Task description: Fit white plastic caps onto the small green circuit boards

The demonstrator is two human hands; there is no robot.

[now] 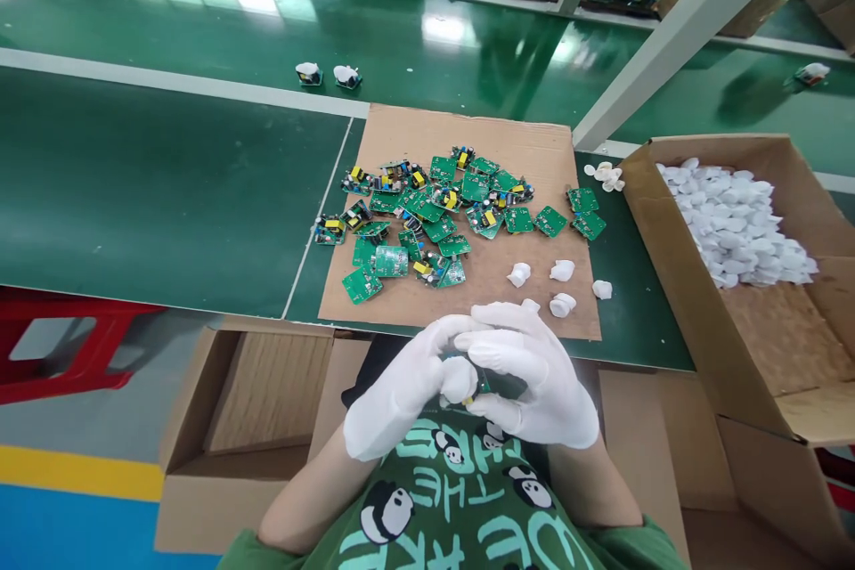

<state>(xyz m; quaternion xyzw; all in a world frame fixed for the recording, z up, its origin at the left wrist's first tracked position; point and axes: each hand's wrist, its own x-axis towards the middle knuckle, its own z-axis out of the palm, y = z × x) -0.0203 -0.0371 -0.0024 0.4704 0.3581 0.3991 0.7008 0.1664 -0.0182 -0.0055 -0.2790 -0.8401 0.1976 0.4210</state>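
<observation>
My left hand (pixel 412 381) and my right hand (pixel 538 378), both in white gloves, meet in front of my chest at the table's near edge. Between them is a small green circuit board (pixel 484 383), mostly hidden by the fingers. A white round cap (pixel 459 380) shows against it, beside my left thumb. The fingers of both hands curl around the board. Just beyond, on a cardboard sheet (pixel 460 307), lie loose white caps (pixel 562 305) and a spread of circuit boards (pixel 391 261), some green side up, others showing yellow and black parts.
An open carton (pixel 668 223) of white caps stands at the right. Flat white pieces (pixel 606 175) lie beside it. Two capped boards (pixel 346 77) sit on the green conveyor (pixel 220 27). A slanted metal post (pixel 674 27) rises at right. Below left are an open box (pixel 220 508) and red stool (pixel 73 347).
</observation>
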